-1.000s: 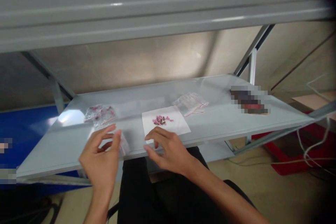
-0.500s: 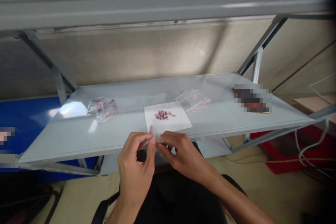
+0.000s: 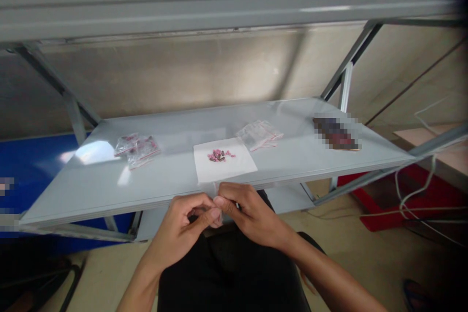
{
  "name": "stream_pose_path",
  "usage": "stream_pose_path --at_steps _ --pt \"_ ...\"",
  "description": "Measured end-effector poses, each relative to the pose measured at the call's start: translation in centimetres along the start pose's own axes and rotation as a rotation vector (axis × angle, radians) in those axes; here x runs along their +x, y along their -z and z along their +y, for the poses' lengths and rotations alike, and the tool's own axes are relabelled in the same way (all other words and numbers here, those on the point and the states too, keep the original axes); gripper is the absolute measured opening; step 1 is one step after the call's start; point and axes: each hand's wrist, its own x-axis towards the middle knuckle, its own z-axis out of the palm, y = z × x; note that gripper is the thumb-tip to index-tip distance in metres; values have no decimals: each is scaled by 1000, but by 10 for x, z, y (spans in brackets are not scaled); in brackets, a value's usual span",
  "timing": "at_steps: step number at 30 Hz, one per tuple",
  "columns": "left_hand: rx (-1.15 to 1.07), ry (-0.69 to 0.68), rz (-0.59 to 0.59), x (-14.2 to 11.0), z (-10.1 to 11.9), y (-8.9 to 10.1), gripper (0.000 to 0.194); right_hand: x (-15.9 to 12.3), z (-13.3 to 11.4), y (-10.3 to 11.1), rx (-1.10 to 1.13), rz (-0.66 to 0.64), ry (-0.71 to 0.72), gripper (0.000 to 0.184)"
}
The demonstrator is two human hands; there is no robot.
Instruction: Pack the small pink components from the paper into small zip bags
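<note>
Clear plastic bag (image 3: 212, 189) stands lengthwise upright; left hand (image 3: 178, 235) and right hand (image 3: 252, 217) pinch it together.

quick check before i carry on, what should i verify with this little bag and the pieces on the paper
Held small clear plastic bag pinched by left hand and right hand: ok.
Bag mouth open: cannot tell, fingers hide it.
Contents of the held bag: cannot tell, too small and blurred.
Small pink and dark pieces gathered on the white paper sheet: ok.
Two pink-marked clear bags lying apart from the sheet: ok.
Held bag fully above the grey metal shelf: not ok, it sits at the front edge.
</note>
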Motion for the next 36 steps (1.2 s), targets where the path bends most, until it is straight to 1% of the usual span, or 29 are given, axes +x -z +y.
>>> stream_pose_path --at_steps 2,3,4,5,7,9,10,12,14,15,16,17,18,19,20,21,22,24,25,27,29,31,34,36 --pt "-122 9 -47 1 -3 4 23 0 -4 3 -74 -23 37 34" --pt "-152 13 -42 2 -4 6 24 0 -5 4 -126 -28 56 32" --pt "-151 10 -3 2 -5 7 25 0 -6 6 -183 -29 72 30" --pt "-117 -2 68 2 -5 8 25 1 -7 7 -241 -27 81 28" --pt "35 -43 258 2 -4 8 23 1 -6 7 -346 -16 85 25" --pt "215 -97 418 1 -1 3 21 3 -2 6 -425 45 54 24" --pt "286 -123 454 0 0 -1 19 3 1 5 -455 101 26 23" --pt "364 -168 440 -3 3 -12 19 6 7 3 -462 241 -34 14" --pt "375 -200 372 -5 2 -20 20 11 11 5 -380 340 -71 7" --pt "361 -209 382 -5 1 -22 19 15 11 8 -311 358 -78 7" --pt "333 -208 437 -5 -2 -21 15 19 11 11 -228 363 -83 8" --pt "283 -198 527 -3 -6 -18 8 24 10 15 -137 358 -86 9" --pt "207 -183 629 0 -9 -14 6 30 9 18 -41 343 -89 11" --pt "103 -158 699 4 -13 -8 19 37 8 22 57 328 -90 13" --pt "-24 -131 718 9 -17 -1 33 44 7 25 152 308 -91 15" --pt "-158 -100 690 15 -20 5 43 52 8 28 235 293 -90 19" --pt "-281 -66 627 21 -22 10 48 60 9 31 299 286 -88 23" --pt "-445 -7 517 33 -27 17 48 73 14 35 359 282 -90 26" --pt "-479 11 501 38 -29 20 45 78 18 37 359 276 -93 23" --pt "-476 14 537 48 -33 23 41 84 27 42 339 247 -111 18" --pt "-420 -6 591 57 -36 25 39 85 36 47 331 203 -147 24" --pt "-345 -24 589 66 -39 28 38 83 45 52 321 189 -184 31" --pt "-263 -47 552 81 -40 33 39 79 58 57 271 250 -244 35" --pt "-227 -63 540 90 -41 36 41 80 69 58 281 297 -299 37"
